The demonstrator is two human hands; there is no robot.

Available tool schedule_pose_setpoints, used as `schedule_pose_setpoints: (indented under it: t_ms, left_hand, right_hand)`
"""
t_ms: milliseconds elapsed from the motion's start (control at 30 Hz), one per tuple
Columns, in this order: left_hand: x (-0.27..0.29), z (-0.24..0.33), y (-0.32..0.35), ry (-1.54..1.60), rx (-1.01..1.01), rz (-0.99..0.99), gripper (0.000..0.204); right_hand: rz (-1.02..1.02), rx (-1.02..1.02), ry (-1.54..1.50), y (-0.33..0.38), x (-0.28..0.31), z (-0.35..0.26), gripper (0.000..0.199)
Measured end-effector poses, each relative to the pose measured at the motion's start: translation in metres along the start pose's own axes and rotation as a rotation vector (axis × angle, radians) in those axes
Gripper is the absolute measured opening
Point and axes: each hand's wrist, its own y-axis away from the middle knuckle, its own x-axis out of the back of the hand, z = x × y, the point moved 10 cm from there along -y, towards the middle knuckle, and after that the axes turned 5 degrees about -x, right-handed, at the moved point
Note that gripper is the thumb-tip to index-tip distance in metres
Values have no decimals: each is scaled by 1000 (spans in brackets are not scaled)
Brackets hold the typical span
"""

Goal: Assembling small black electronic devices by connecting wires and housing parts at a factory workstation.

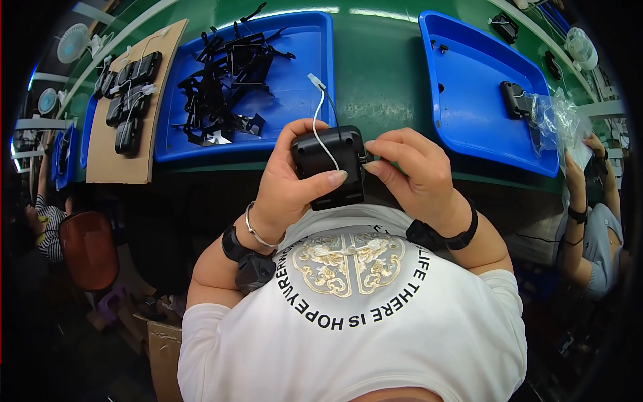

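Observation:
A black plastic housing (345,144) with rounded corners is held in front of my chest. A white cable (320,124) runs up from it and ends in a small white connector (313,80). My left hand (284,174) is closed around the housing's left side, thumb lying across its face. At the right side, my right hand (415,164) has its thumb and fingertips drawn together by a small dark part on the edge. What exactly sits between those fingertips is too small to tell.
A blue tray (325,60) at left holds many black metal brackets (231,67). Left of it, several black housings with cables (130,110) lie on a cardboard sheet (100,167). A second blue tray (462,137) at right holds another black unit (514,99). A person's hands (576,174) handle clear plastic bags (559,124) there.

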Motion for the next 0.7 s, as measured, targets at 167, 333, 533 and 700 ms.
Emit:
schedule_pose_setpoints:
  t_ms: [167, 333, 533, 700]
  left_hand:
    - [2, 6, 0, -131, -90, 7, 56]
    - [-1, 5, 0, -95, -88, 12, 54]
    - [0, -3, 1, 14, -2, 53, 54]
    - [4, -4, 1, 81, 2, 80, 54]
  right_hand:
    - [-78, -78, 48, 3, -11, 13, 13]
    - [-173, -334, -190, 10, -27, 38, 20]
    - [-7, -499, -440, 17, -22, 47, 16]
    - [-30, -223, -224, 4, -6, 12, 15]
